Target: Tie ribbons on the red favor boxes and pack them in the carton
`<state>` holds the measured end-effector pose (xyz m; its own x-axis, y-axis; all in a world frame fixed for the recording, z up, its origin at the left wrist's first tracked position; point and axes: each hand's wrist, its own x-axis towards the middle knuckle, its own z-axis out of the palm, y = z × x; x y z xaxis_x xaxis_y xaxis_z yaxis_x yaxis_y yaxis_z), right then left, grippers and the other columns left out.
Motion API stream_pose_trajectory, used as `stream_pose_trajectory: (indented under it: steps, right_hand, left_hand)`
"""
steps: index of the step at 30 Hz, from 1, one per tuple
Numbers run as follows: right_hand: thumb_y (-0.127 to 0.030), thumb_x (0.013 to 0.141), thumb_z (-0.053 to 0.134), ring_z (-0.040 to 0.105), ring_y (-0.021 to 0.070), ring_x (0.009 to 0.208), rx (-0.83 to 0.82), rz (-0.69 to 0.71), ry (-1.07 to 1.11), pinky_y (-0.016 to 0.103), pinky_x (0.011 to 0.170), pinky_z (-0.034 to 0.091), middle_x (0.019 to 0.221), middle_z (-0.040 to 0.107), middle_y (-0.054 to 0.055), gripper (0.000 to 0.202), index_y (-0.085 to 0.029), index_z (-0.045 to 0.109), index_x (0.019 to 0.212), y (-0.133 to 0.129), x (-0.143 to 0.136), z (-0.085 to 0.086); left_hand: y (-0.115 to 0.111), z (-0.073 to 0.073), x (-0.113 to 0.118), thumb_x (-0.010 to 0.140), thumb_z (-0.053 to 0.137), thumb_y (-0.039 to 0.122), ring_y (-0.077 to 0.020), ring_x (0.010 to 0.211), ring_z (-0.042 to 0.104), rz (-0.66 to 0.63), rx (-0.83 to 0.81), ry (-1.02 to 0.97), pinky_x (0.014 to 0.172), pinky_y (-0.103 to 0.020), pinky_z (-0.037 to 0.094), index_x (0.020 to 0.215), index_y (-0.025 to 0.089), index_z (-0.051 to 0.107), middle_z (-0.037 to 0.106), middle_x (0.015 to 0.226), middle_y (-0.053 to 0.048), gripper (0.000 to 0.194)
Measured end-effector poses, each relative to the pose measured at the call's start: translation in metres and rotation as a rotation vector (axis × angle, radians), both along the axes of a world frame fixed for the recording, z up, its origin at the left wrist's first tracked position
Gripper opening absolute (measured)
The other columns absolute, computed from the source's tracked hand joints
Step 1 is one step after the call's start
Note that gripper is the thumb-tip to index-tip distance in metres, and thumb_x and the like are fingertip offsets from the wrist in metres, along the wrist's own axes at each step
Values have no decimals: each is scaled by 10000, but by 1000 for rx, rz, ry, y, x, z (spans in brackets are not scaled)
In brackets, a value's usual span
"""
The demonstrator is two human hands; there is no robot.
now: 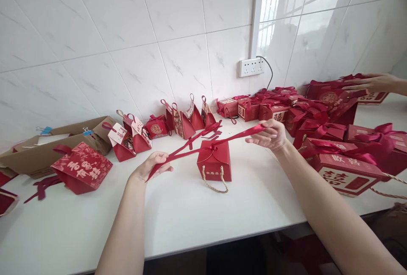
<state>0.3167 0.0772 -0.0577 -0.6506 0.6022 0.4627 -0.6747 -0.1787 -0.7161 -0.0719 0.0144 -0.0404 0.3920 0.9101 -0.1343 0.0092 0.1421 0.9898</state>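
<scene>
A small red box (214, 162) with a gold rope handle (216, 189) stands upright on the white table (190, 224), between my hands. A red ribbon (237, 135) runs through the top of the box and stretches out to both sides. My left hand (156, 165) is closed on the ribbon's left part, to the left of the box. To the right and a bit higher, my right hand (269, 135) pinches the other end between thumb and fingers. Loose red ribbon strips (206, 130) lie behind the box.
Many red boxes with bows (337, 156) crowd the right side. Pointed red boxes (182, 122) stand along the wall. At the left are a cardboard box (63, 152) and a tilted red box (82, 168). Another person's hand (369, 83) touches boxes at far right.
</scene>
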Motion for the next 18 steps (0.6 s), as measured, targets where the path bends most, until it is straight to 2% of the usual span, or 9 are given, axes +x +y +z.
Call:
stream_pose_trajectory:
  steps: [3, 6, 7, 8, 10, 12, 13, 16, 18]
  right_hand:
    - [-221, 773, 529, 149, 30, 269, 33, 72, 243, 227, 607, 514, 250, 122, -97, 544, -179, 250, 308, -3, 4, 1]
    - [-497, 828, 491, 160, 23, 227, 116, 215, 443, 152, 357, 369, 251, 192, -92, 600, -188, 322, 343, 0, 9, 1]
    - [-584, 822, 465, 146, 22, 223, 135, 186, 478, 143, 305, 296, 257, 190, -90, 628, -189, 332, 352, 1, 10, 2]
    - [-649, 806, 444, 121, 22, 227, 129, 85, 441, 143, 276, 232, 265, 173, -90, 653, -189, 334, 356, 2, 10, 4]
    - [-691, 780, 453, 89, 26, 259, 61, -206, 196, 158, 263, 155, 298, 167, -89, 653, -189, 361, 372, 1, 7, 12]
    - [-653, 765, 516, 143, 34, 298, -7, -435, -141, 169, 277, 150, 351, 255, -79, 578, -184, 452, 434, -4, -3, 21]
    - [-607, 760, 560, 213, 40, 325, 3, -490, -314, 169, 292, 181, 399, 332, -66, 508, -177, 511, 495, -9, -10, 25]
    - [-471, 710, 676, 412, 67, 472, 247, -495, -861, 168, 361, 310, 607, 519, -18, 310, -167, 617, 698, -24, -33, 35]
    - [-396, 688, 695, 455, 79, 525, 426, -452, -1105, 173, 390, 358, 679, 559, -3, 250, -166, 622, 752, -32, -45, 38]
  left_hand:
    - [-1, 3, -4, 571, 730, 402, -36, 355, 245, 7, -19, -50, 667, -309, 500, 468, 196, 373, 317, 360, 99, 425]
    - [3, 1, 5, 587, 698, 431, -100, 458, 442, 126, -48, -30, 649, -331, 503, 533, 175, 499, 471, 485, 30, 329]
    - [6, -1, 12, 604, 682, 444, -131, 539, 512, 202, -25, -17, 656, -328, 503, 586, 168, 545, 537, 571, 2, 309]
    - [9, -4, 19, 627, 665, 455, -159, 645, 567, 283, 24, -7, 677, -321, 503, 651, 168, 583, 590, 676, -22, 300]
    - [13, -10, 38, 672, 643, 460, -204, 889, 600, 388, 155, -5, 761, -312, 493, 787, 181, 631, 641, 894, -51, 302]
    - [13, -16, 58, 701, 635, 456, -244, 1105, 541, 377, 283, 20, 875, -333, 461, 908, 192, 651, 629, 1094, -75, 336]
    - [11, -17, 67, 716, 629, 455, -260, 1166, 508, 339, 337, 49, 927, -353, 435, 960, 193, 651, 612, 1162, -88, 359]
    - [1, -19, 87, 743, 625, 458, -280, 1237, 467, 198, 454, 178, 1018, -393, 372, 1039, 196, 631, 571, 1265, -108, 396]
    - [-6, -19, 94, 725, 668, 438, -278, 1265, 447, 156, 507, 278, 1039, -388, 361, 1068, 211, 610, 533, 1321, -102, 416]
